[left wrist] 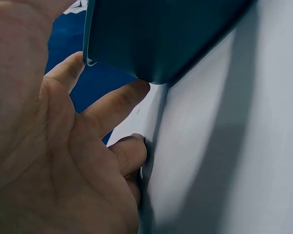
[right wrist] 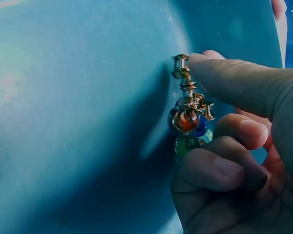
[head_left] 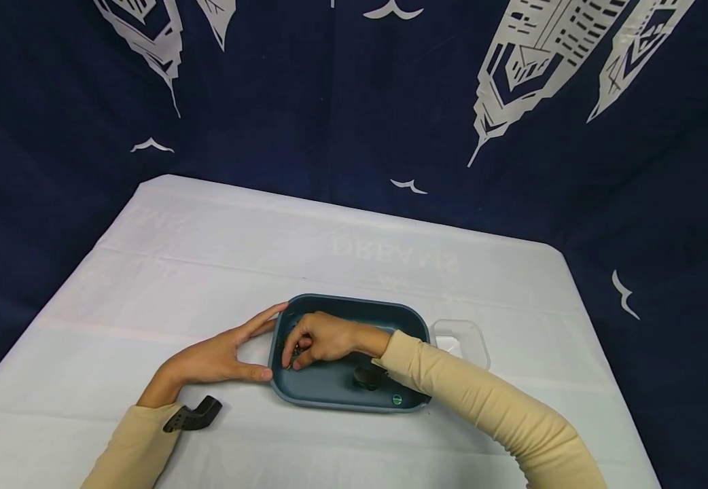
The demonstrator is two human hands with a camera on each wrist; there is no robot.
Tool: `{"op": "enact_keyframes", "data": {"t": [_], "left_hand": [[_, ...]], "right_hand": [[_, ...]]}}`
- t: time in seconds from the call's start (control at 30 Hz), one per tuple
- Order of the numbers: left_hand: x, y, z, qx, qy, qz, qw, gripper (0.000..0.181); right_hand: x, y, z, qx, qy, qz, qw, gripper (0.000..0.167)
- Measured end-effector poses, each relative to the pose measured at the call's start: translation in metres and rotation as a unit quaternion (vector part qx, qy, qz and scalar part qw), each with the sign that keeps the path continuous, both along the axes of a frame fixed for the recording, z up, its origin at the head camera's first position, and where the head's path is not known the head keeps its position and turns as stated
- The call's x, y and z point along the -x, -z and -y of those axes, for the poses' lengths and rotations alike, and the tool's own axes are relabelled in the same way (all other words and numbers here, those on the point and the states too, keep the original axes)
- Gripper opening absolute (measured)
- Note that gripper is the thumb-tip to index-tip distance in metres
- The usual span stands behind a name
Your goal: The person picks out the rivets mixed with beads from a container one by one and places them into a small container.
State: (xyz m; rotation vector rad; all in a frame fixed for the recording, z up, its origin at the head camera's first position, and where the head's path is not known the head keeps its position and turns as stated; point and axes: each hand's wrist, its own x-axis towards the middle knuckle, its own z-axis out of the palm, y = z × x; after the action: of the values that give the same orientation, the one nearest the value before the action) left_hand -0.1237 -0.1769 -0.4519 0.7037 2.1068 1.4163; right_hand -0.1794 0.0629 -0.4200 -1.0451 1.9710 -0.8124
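Observation:
My right hand (head_left: 323,336) reaches into a blue-green tray (head_left: 354,408), at its left end. In the right wrist view, one fingertip touches small gold-coloured spool-shaped pieces (right wrist: 188,85) and the lower fingers curl beside an orange-and-clear marble (right wrist: 186,119), a blue marble (right wrist: 201,126) and a green marble (right wrist: 184,145). Whether anything is pinched is hidden. With fingers and thumb spread, my left hand (head_left: 219,356) touches the tray's left end from outside. Its fingertips meet the rim and lower edge in the left wrist view.
A dark rounded object (head_left: 366,379) and a small green marble (head_left: 397,399) lie in the tray under my right forearm. A clear plastic container (head_left: 473,339) stands right of the tray on the white tablecloth (head_left: 238,238). Behind hangs a navy patterned cloth (head_left: 299,102).

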Motion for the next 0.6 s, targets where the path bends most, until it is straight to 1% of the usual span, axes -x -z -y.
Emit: {"op": "enact_keyframes", "data": {"t": [0.17,0.3,0.47,0.53,0.6], "left_hand": [[0.0006,0.0015,0.0003,-0.001,0.0,-0.004,1.0,0.102],[0.0006,0.0019,0.0008,-0.003,0.0,-0.003,1.0,0.102],[0.0007,0.0018,0.0007,-0.006,0.001,-0.005,1.0,0.103],[0.0007,0.0018,0.0006,-0.005,0.002,-0.006,1.0,0.102],[0.0007,0.0018,0.0007,-0.005,0.002,-0.007,1.0,0.102]], "right_hand": [[-0.0011,0.0009,0.0011,-0.012,0.001,-0.02,0.9997,0.01],[-0.0017,0.0034,0.002,-0.014,0.003,-0.048,0.9987,0.009],[-0.0032,0.0054,0.0027,-0.015,0.007,-0.074,0.9971,0.008],[-0.0039,0.0054,0.0026,-0.017,0.004,-0.082,0.9965,0.008],[-0.0047,0.0049,0.002,-0.022,-0.007,-0.101,0.9946,0.008]]}}
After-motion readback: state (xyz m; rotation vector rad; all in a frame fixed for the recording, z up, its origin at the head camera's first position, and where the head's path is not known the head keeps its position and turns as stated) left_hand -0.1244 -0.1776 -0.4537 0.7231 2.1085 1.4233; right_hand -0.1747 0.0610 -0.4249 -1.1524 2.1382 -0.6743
